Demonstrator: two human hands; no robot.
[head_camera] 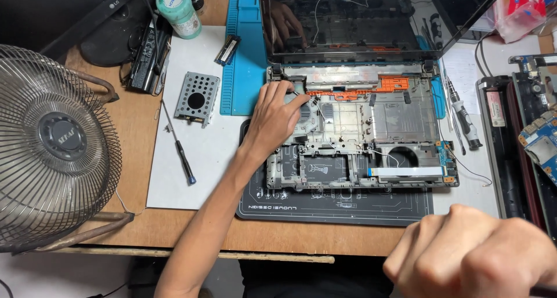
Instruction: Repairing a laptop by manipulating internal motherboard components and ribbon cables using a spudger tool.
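I see the opened laptop base (371, 135) lying flat on the dark mat (348, 208), long axis left to right, screen (371, 20) hinged up at the far edge. My left hand (272, 115) reaches in palm down, fingers together pressing its upper left corner. My right hand (473, 254) hangs near the camera, curled into a fist.

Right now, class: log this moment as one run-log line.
left hand: on laptop base near fan | right hand: fist, off base | screwdriver: on mat
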